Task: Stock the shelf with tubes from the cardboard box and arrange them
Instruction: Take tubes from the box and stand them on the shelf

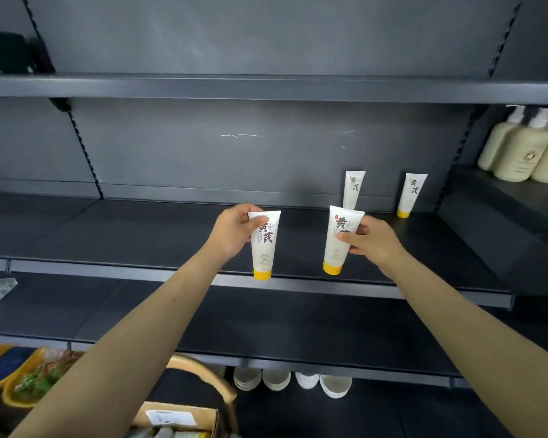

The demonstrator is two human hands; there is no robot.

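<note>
- A white, yellow-capped left-hand tube (264,248) is gripped by the left hand (233,230), thumb laid across its upper front, cap pointing down, right over the front lip of the dark shelf (124,268).
- A matching right-hand tube (339,245) is pinched at its middle by the right hand (372,245), cap down too, tilted a touch, above the same shelf.
- Whether either cap is touching the shelf cannot be told.
- At the back of the shelf, a rear tube (354,189) is stood upright on its cap just behind the right-hand tube.
- A corner tube (412,194) is stood the same way further right, apart from the rear tube.
- The cardboard box (184,417) is glimpsed at the bottom edge, under the left forearm.
- Cream pump bottles (519,150) are lined up on the neighbouring bay at right.
- White cups (276,379) are seen on the lowest level.
</note>
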